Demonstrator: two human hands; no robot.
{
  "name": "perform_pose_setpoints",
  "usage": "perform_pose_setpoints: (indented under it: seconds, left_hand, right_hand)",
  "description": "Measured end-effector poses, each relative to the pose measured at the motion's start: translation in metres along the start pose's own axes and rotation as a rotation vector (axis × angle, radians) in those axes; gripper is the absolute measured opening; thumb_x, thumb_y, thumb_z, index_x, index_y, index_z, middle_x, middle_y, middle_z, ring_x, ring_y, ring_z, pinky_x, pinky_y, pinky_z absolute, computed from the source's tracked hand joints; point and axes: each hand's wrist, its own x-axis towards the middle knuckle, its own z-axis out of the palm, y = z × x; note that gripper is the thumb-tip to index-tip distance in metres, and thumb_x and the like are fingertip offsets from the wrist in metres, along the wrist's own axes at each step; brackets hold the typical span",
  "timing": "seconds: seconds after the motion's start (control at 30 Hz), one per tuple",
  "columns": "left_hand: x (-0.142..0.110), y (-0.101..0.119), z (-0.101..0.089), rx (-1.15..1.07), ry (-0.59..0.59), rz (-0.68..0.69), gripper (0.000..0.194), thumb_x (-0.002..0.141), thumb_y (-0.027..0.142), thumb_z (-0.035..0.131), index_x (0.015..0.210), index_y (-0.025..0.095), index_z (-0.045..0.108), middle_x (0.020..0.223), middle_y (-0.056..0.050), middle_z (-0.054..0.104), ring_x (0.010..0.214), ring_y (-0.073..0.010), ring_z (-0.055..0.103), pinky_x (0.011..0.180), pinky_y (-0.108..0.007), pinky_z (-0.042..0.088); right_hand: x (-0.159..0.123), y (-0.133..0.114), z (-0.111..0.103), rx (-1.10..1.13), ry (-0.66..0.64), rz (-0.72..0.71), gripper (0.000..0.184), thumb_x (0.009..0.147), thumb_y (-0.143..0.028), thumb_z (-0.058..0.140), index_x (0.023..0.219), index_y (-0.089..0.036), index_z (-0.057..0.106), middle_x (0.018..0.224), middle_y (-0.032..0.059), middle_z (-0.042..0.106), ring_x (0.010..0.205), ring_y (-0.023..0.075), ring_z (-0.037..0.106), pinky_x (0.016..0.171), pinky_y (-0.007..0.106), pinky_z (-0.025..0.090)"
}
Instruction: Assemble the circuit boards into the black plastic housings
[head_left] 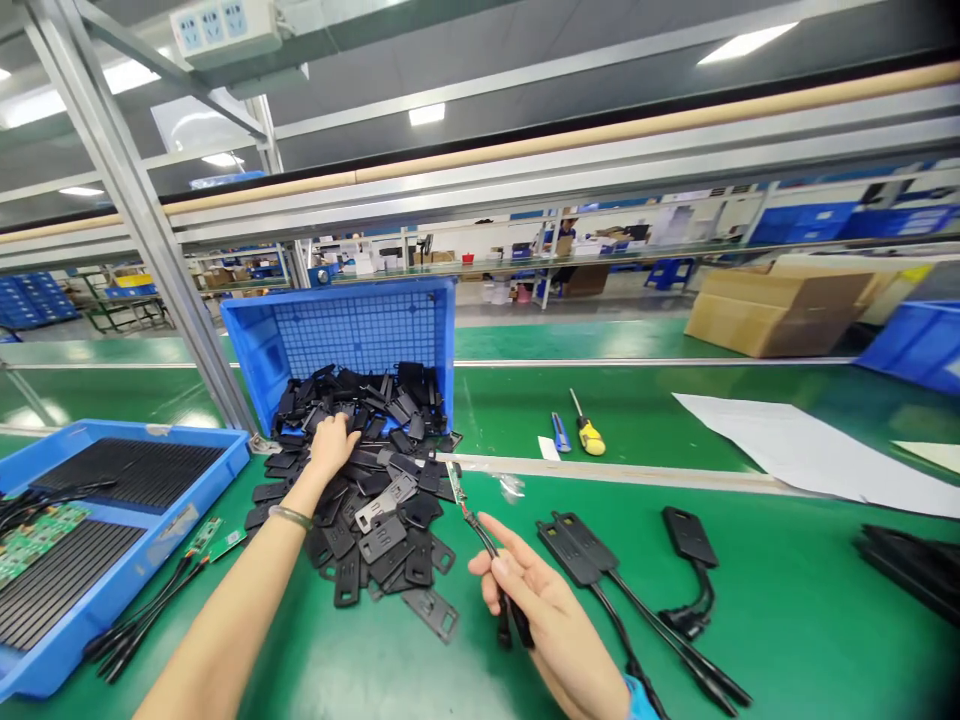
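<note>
My left hand (334,442) reaches into a heap of black plastic covers (382,540) that spills from a blue crate (337,320) lying on its side. Its fingers bend down among the pieces and their tips are hidden, so whether it grips one cannot be told. In front of me, my right hand (544,605) is closed around a black cable (484,538). A small green circuit board (455,484) with red wire sticks up from that cable's end, beside the heap. To the right of this hand lie black flat cases (577,548) with cables attached.
At left, a blue tray (241,455) holds circuit boards and black ribbed strips; boards with cables (161,600) lie beside it. Further back are a yellow screwdriver (591,437), a blue cutter (560,433) and white paper (787,450). A metal post (142,200) rises left of the crate.
</note>
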Motion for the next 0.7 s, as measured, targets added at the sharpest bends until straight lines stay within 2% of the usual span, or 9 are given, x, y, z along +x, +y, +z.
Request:
perform_pose_setpoints:
  seconds: [0.07,0.13,0.27,0.33,0.4,0.47,0.57,0.63,0.7]
  left_hand:
    - [0.008,-0.006,0.001,-0.026,0.091,-0.050,0.034,0.072,0.017,0.065,0.104,0.009,0.057,0.114,-0.023,0.060,0.122,-0.0376,0.043,0.103,-0.051,0.029]
    - [0.009,-0.008,0.003,-0.089,0.138,-0.082,0.036,0.069,0.015,0.066,0.105,0.011,0.057,0.113,-0.021,0.061,0.124,-0.0379,0.042,0.103,-0.052,0.028]
    - [-0.008,0.001,0.009,-0.312,0.125,-0.127,0.033,0.077,0.020,0.058,0.109,0.017,0.056,0.108,-0.013,0.063,0.110,-0.0282,0.056,0.095,-0.040,0.042]
    - [-0.029,0.010,0.012,-0.461,0.031,-0.166,0.032,0.082,0.024,0.049,0.112,0.017,0.055,0.097,-0.010,0.065,0.089,-0.0228,0.064,0.082,-0.035,0.050]
    - [-0.058,0.021,0.013,-0.589,-0.094,-0.197,0.035,0.084,0.027,0.043,0.115,0.016,0.056,0.089,-0.009,0.064,0.070,-0.0178,0.064,0.069,-0.032,0.053]
    - [-0.089,0.030,0.012,-0.733,-0.242,-0.227,0.036,0.084,0.029,0.045,0.115,0.017,0.059,0.088,-0.008,0.063,0.059,-0.0129,0.059,0.060,-0.027,0.051]
    - [-0.128,0.038,0.009,-1.092,-0.475,-0.340,0.032,0.082,0.031,0.053,0.109,0.016,0.064,0.077,-0.004,0.059,0.049,-0.0071,0.049,0.050,-0.020,0.043]
    - [-0.144,0.040,0.009,-1.291,-0.548,-0.419,0.030,0.082,0.032,0.058,0.104,0.013,0.066,0.067,-0.001,0.054,0.045,-0.0050,0.044,0.046,-0.018,0.038]
    - [-0.154,0.041,0.011,-1.357,-0.535,-0.442,0.029,0.081,0.033,0.061,0.098,0.010,0.068,0.064,-0.001,0.053,0.045,-0.0042,0.041,0.046,-0.016,0.036]
  right_hand:
    - [0.001,0.000,0.000,-0.057,-0.010,-0.043,0.057,0.084,-0.047,0.062,0.132,-0.020,0.047,0.092,0.0063,0.065,0.071,0.0137,0.052,0.068,0.027,0.045]
    - [0.002,0.003,-0.001,-0.129,-0.014,-0.077,0.053,0.084,-0.049,0.061,0.125,-0.017,0.053,0.095,0.0089,0.066,0.072,0.0151,0.054,0.070,0.029,0.046]
    - [0.003,0.010,-0.006,-0.357,0.018,-0.158,0.048,0.086,-0.050,0.054,0.119,-0.016,0.058,0.094,0.0111,0.068,0.068,0.0165,0.055,0.066,0.030,0.047]
    - [0.002,0.011,-0.008,-0.520,0.046,-0.219,0.043,0.089,-0.046,0.050,0.119,-0.018,0.060,0.094,0.0101,0.069,0.068,0.0170,0.056,0.067,0.030,0.048]
    - [0.000,0.010,-0.009,-0.665,0.063,-0.287,0.038,0.091,-0.042,0.046,0.118,-0.021,0.062,0.095,0.0080,0.069,0.068,0.0166,0.058,0.067,0.028,0.048]
    - [-0.002,0.008,-0.008,-0.766,0.062,-0.350,0.035,0.093,-0.038,0.044,0.118,-0.023,0.063,0.095,0.0062,0.069,0.068,0.0161,0.059,0.067,0.027,0.049]
    - [-0.005,0.005,-0.006,-0.852,0.040,-0.410,0.034,0.094,-0.035,0.042,0.118,-0.024,0.063,0.092,0.0053,0.070,0.069,0.0166,0.061,0.068,0.026,0.050]
    - [-0.006,0.005,-0.005,-0.880,0.025,-0.421,0.034,0.094,-0.035,0.041,0.118,-0.024,0.064,0.092,0.0050,0.070,0.070,0.0170,0.063,0.069,0.026,0.051]
    - [-0.007,0.007,-0.004,-0.891,0.018,-0.405,0.034,0.094,-0.035,0.042,0.117,-0.024,0.064,0.092,0.0048,0.071,0.069,0.0171,0.063,0.067,0.026,0.051]
